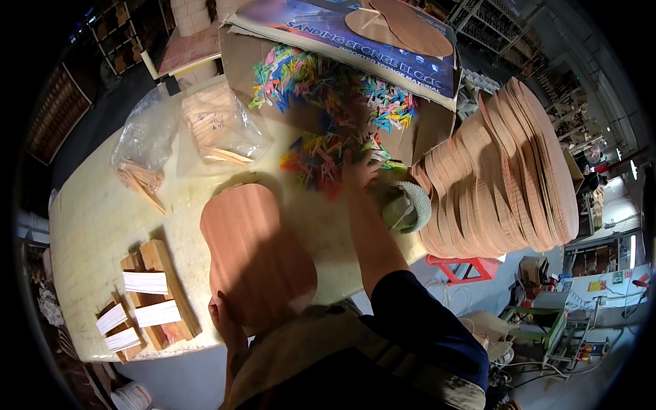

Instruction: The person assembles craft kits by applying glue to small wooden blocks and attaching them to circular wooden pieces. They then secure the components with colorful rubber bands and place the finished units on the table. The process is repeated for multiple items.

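A guitar-shaped wooden body (256, 253), reddish brown, lies on the table in front of me. My left hand (221, 320) grips its lower left edge, with the fingers partly hidden. My right arm stretches forward over the table. At its end my right hand (359, 171) is among small colourful plastic clips (318, 160), with its fingers apart. No clip can be made out in the hand. More clips fill an opened cardboard box (239, 65) beyond it. Close by the right forearm is a round container (418, 205) with a pale ribbed rim.
Tall stacked guitar-shaped wooden plates (506, 184) stand at the right. Two thin wooden plates (403, 27) rest on the box's blue printed flap. Plastic bags (219, 123) of wooden strips lie at the far left. Wooden blocks (158, 263) with white strips sit near left. A red stool (465, 269) stands below.
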Tool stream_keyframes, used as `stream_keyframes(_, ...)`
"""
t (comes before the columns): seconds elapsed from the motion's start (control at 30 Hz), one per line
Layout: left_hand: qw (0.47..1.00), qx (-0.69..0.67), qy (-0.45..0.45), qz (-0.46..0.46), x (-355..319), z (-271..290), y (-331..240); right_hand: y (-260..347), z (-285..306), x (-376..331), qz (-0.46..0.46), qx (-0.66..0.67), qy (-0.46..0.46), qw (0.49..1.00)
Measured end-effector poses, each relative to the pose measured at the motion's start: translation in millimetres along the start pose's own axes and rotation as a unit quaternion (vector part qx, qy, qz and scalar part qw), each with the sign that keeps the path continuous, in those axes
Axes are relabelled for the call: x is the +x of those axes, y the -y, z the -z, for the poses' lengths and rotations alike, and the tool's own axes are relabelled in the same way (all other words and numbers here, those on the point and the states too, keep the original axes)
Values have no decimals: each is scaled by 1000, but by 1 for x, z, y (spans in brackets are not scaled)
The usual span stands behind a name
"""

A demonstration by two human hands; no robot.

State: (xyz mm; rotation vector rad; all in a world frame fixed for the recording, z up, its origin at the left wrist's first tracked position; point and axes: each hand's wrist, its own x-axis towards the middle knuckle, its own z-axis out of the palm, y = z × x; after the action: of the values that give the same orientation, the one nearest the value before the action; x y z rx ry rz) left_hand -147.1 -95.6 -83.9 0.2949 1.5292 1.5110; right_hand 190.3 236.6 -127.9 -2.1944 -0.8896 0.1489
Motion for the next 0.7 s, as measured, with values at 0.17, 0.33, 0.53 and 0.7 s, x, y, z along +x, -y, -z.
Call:
stream_keyframes(0.17, 1000, -16, 1, -16, 5, 6, 6, -11, -1, 20, 110, 2, -207, 972)
stream_keyframes(0.33, 998, -29, 18, -43, 2, 8, 11, -35, -2, 62, -33, 3, -211, 977)
stream_keyframes(0.53, 999, -29, -18, -23, -12, -6, 7, 8, -31, 9, 61, -30, -11, 998)
stream_keyframes(0.7, 994, -81, -62, -39, -6, -7, 15, 19, -32, -21, 196, 177, -89, 960)
